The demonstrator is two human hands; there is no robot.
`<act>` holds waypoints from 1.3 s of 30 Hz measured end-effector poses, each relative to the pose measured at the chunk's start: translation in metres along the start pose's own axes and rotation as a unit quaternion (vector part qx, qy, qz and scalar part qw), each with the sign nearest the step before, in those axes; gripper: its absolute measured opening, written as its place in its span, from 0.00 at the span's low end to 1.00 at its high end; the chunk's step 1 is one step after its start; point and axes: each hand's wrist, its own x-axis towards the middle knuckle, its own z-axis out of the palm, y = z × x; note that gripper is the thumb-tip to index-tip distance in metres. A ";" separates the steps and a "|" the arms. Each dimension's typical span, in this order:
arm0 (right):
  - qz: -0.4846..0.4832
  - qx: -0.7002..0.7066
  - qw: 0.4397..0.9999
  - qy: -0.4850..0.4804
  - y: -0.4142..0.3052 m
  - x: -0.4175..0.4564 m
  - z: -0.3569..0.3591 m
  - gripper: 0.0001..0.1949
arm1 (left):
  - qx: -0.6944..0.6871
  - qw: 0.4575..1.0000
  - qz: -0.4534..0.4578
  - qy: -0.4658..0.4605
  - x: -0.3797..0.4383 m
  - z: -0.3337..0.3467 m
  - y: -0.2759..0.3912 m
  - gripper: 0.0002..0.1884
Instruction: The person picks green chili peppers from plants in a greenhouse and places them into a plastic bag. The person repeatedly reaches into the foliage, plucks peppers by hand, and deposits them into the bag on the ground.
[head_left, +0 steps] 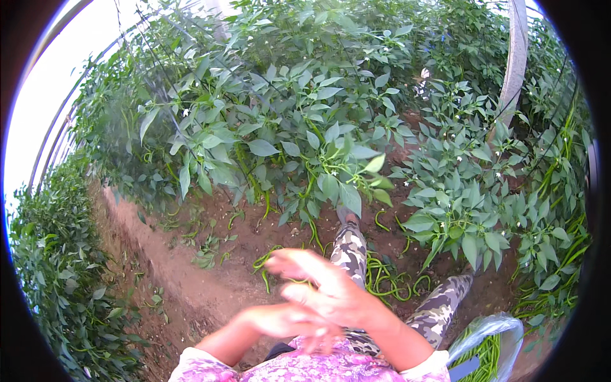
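My left hand [293, 322] and my right hand [329, 291] cross in front of my chest, blurred, the right one over the left. The fingers of the right hand are spread, with nothing seen between them. The left hand's fingers point down and are partly covered. Beyond the hands, long green chili peppers [384, 279] lie in a heap on the soil by my leg. Pepper plants [305, 119] with small white flowers and hanging peppers stand in front of me. At the lower right, a clear plastic bag [513, 334] holds many green peppers.
A pale post [514, 71] rises among the plants at the right, with dark strings nearby. More peppers [568, 267] lie along the right edge. Another row of plants [57, 286] runs down the left, beside bare soil [176, 281]. Curved greenhouse ribs [52, 138] show at the far left.
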 end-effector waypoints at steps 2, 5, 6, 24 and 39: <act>0.118 0.301 0.936 -0.138 -0.001 0.001 0.025 0.23 | 0.066 0.994 0.087 0.007 0.024 0.059 -0.020 0.11; 0.200 0.120 0.945 -0.227 0.012 -0.020 0.020 0.19 | 0.109 0.994 0.016 0.020 0.054 0.092 -0.055 0.09; 0.039 -0.079 0.978 -0.188 0.040 -0.035 0.011 0.17 | 0.090 0.993 -0.050 0.057 0.057 0.086 -0.073 0.08; -0.033 0.346 0.903 0.253 0.111 0.107 -0.088 0.14 | -0.387 0.848 0.083 0.353 0.171 -0.075 -0.158 0.22; 0.039 -0.067 0.942 0.326 0.147 0.137 -0.155 0.09 | -0.682 0.582 -0.027 0.443 0.218 -0.170 -0.300 0.12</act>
